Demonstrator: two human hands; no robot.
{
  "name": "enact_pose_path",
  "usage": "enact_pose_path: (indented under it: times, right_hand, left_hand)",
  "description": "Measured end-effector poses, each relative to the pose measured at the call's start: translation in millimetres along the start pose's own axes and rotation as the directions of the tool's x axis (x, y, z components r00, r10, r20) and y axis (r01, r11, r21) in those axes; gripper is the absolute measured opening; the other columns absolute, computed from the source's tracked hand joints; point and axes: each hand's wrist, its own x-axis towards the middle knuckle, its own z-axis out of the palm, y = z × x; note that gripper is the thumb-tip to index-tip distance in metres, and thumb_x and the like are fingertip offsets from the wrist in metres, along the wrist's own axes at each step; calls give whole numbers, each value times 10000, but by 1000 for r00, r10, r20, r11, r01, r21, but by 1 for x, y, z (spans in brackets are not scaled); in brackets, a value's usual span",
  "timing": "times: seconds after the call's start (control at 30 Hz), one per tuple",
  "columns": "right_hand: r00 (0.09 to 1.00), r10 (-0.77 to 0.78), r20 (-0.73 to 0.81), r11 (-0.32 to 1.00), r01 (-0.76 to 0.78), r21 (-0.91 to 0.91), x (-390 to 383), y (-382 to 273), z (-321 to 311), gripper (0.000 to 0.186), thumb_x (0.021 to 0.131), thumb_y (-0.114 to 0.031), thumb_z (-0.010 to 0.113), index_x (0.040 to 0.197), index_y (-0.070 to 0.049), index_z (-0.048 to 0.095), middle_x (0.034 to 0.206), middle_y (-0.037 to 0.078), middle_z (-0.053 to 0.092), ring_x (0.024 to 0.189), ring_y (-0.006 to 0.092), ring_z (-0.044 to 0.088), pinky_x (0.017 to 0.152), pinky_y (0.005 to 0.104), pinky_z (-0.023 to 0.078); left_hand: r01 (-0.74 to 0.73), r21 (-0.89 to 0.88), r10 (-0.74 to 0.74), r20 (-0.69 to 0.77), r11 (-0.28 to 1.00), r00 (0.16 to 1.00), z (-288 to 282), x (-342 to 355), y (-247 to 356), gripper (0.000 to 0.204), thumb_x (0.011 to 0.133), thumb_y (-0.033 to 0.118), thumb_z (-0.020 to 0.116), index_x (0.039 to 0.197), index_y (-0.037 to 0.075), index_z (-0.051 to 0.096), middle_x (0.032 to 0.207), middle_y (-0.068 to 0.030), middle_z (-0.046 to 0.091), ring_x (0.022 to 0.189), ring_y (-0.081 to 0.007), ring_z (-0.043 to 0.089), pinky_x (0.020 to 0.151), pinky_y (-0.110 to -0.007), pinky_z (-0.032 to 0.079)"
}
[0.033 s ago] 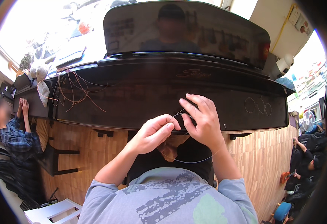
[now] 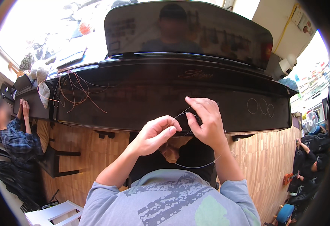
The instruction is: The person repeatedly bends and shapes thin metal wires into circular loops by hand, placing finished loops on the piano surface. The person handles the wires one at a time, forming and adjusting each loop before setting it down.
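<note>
A thin, wire-like instrument string [image 2: 182, 112] runs between my hands above the front edge of the piano lid. My left hand [image 2: 155, 133] is closed, pinching the string between thumb and curled forefinger. My right hand [image 2: 206, 120] is bent around the string, its thumb and fingertips pointing left; the palm side is partly hidden. Below the hands, more of the string sags in a curve over my lap, in front of a brown piece [image 2: 170, 153] that I cannot make out.
The black piano lid [image 2: 142, 98] spans the front. Loose copper-coloured strings [image 2: 74, 100] trail over its left; thin string rings [image 2: 263, 106] lie at its right. A seated person [image 2: 18, 132] is at far left, near a white stool [image 2: 55, 213]. At right are a fan [image 2: 311, 121] and a small ukulele-like instrument [image 2: 287, 178].
The right hand's fingers have come down slightly and closer together, and shifted a little right. My left hand has hardly moved.
</note>
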Motion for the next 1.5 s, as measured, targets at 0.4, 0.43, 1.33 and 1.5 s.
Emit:
enact_pose_path:
  times: [0.4,0.43,1.33,1.5]
  right_hand:
    - [919,391,-55,767,-293,571,-7,12,-1,344,886,-44,587,1228,-7,604,960,81,636,821,130,608,786,266,492]
    - [907,416,-60,743,-302,598,-8,12,-1,350,886,-41,585,1234,-6,599,955,75,633,815,125,604,784,265,492]
    - [820,437,369,117,-459,881,-32,52,-16,195,966,-178,589,912,2,644,586,-49,454,476,34,327,458,199,247]
    - [816,534,222,-88,-208,974,-34,59,-14,234,1000,-175,509,889,-12,634,580,-24,421,493,89,393,526,243,344]
  left_hand:
    - [7,-28,-9,-89,1000,996,-4,2,-13,163,969,178,570,1019,24,588,769,15,576,627,-29,563,474,-157,398]
    - [1,-40,-5,-104,999,995,-3,2,-14,163,971,177,566,1022,23,587,767,13,579,628,-31,569,469,-155,397]
    - [-359,-368,186,-430,858,884,-23,4,-31,188,962,136,457,806,52,519,564,41,327,472,-83,355,549,-255,327]
    - [-347,-335,191,-420,876,887,-26,3,-27,186,957,153,422,789,98,482,562,42,363,467,-84,351,614,-307,376]
